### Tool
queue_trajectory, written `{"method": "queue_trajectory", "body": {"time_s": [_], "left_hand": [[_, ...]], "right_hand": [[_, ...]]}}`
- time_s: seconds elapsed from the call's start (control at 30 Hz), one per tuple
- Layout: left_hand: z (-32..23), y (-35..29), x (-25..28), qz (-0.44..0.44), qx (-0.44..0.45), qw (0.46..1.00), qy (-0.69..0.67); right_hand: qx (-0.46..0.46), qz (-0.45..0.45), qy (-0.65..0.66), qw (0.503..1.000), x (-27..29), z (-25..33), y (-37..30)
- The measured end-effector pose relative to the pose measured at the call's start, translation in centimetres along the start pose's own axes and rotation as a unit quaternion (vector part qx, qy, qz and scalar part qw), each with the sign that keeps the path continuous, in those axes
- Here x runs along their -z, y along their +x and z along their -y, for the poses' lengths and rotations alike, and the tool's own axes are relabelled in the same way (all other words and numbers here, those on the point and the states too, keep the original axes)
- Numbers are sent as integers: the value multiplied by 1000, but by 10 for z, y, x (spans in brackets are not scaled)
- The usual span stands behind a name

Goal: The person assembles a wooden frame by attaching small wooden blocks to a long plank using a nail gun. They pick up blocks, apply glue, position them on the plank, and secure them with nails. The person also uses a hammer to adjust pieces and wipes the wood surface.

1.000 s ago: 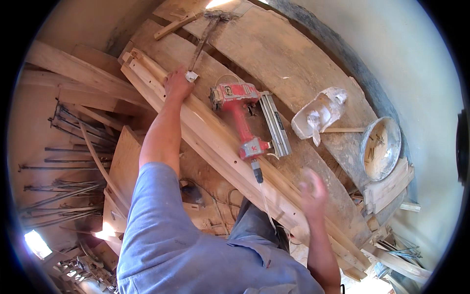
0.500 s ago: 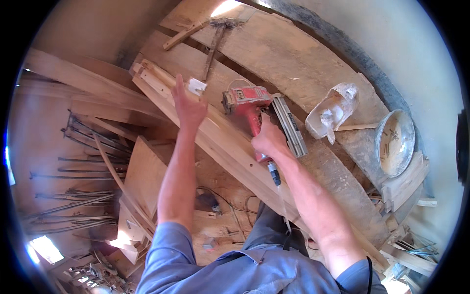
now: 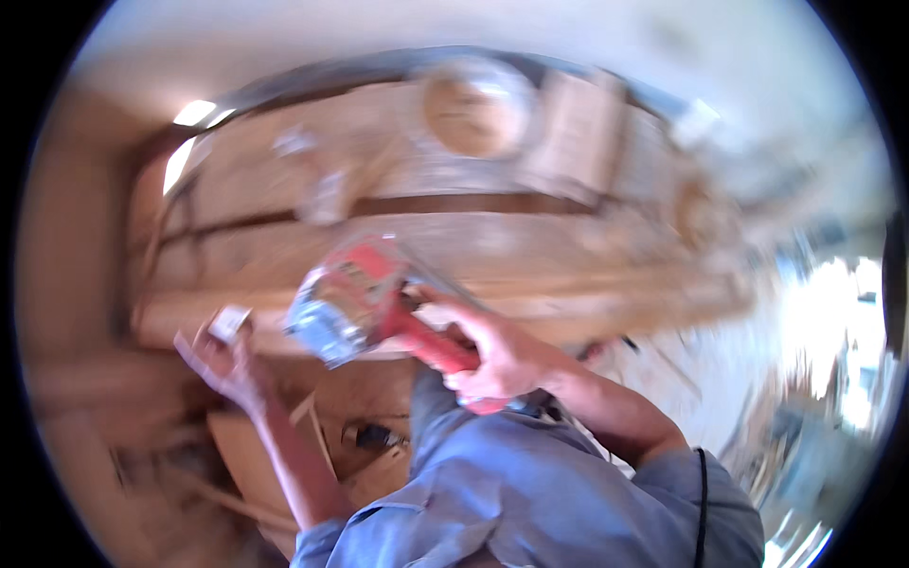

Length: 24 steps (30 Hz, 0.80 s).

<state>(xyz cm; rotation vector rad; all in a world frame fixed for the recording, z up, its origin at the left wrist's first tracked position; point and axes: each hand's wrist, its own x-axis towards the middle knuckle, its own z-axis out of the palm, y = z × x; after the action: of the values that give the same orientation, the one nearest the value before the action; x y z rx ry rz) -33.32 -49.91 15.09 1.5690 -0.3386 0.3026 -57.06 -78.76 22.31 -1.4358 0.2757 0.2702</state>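
Note:
The view is smeared by motion. My right hand is wrapped round the handle of a red nail gun, lifted in front of my body with its nose end toward the left. At the left, my left hand has some fingers stretched out. A small white piece sits at its thumb side and looks pinched there; what it is, I cannot make out. Beyond both hands a long wooden beam lies along the near edge of the plank bench.
On the bench's far side stand a round bowl and a stack of short boards. A whitish cut-open container lies left of the bowl. Below my left arm a board leans, with a dark tool near it.
My view has swung to the right. The nail gun has come off the beam and up toward my body in my right hand. My left hand has moved away from the beam, the white piece still with it.

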Motion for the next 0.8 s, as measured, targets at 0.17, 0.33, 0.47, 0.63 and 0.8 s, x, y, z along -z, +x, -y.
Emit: {"method": "queue_trajectory", "body": {"time_s": [0.17, 0.33, 0.47, 0.63, 0.8], "left_hand": [[-27, -90, -99, 135, 40, 990, 11], [-85, -204, -240, 397, 184, 872, -220], [-154, -285, -350, 503, 431, 680, -315], [-193, -368, -445, 604, 499, 546, -296], [-199, -417, -502, 645, 493, 543, -215]], "right_hand": [[104, -224, -46, 968, 38, -26, -205], [104, -500, -254, 821, 40, -145, -404], [-168, -690, 213, 671, 5, -209, -487], [-184, -830, 243, 467, -92, -325, -522], [-155, -819, 468, 294, -196, -420, -519]]}}
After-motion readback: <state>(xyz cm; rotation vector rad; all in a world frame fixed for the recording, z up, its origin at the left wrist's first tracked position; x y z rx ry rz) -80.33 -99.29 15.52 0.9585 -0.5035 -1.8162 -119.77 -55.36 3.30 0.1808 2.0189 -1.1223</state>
